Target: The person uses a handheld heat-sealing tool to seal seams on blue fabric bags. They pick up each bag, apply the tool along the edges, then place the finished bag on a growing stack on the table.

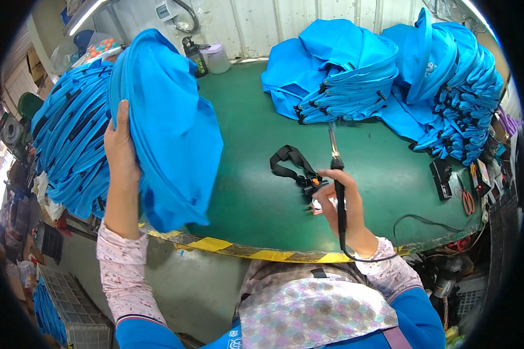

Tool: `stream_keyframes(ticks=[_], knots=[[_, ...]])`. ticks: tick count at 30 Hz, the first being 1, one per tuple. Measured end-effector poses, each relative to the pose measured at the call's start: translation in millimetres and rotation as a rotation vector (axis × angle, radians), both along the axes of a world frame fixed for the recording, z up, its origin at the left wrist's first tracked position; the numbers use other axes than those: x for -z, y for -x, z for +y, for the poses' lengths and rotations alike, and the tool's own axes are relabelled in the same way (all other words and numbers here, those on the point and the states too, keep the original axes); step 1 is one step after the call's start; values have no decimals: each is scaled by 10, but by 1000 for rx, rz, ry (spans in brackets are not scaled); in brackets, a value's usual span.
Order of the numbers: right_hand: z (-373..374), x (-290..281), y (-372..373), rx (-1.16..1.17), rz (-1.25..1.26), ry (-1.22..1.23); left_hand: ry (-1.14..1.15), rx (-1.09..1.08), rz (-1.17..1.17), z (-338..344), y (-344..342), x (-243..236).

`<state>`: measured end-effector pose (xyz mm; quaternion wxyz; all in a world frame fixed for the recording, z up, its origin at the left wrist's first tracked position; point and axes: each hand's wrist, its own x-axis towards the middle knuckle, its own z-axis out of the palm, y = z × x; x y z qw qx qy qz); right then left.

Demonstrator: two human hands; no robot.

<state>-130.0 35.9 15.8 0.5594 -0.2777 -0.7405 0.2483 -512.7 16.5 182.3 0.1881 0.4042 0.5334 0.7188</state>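
Observation:
At the left, my left hand (pixel 122 142) grips a blue fabric piece (pixel 172 128) by its rim, thumb in front and the other fingers hidden behind. The piece stands upright against a stack of similar blue pieces (pixel 70 134). My right hand (pixel 352 203) is closed round the black handle of a soldering iron (pixel 339 174), whose metal tip points away from me. From its lower end a thin cord runs to the right. Just left of that hand lies a black webbing strap (pixel 291 156) with a dark fitting and a small orange part, partly covered by my fingers.
The green tabletop (pixel 244 192) has a yellow-and-black taped front edge (pixel 273 255). Folded blue pieces (pixel 355 70) are piled at the back, with more (pixel 466 87) at the far right. Orange-handled scissors (pixel 467 200) lie right. A dark bottle (pixel 195 57) and lidded container (pixel 216 58) stand behind.

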Motion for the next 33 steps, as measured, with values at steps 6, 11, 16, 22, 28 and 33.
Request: stream_keyframes(ticks=[6,11,16,22,28,33], knots=[[-15,-537,744,-255,121,-346,-217,89,-232,22,-1056,565],[7,-464,918,-123,24,-389,-146,194,-103,-33,-1574,1064],[333,-326,396,275,141,-419,-263,-230,609,-520,-1669,1496],[421,-263,126,259,303,-322,582,816,310,-730,-2129,2059],[372,-192,123,195,387,-269,374,733,-566,-343,-2408,2107],[451,-40,-166,243,134,-379,294,748,-713,-224,-2473,2080]])
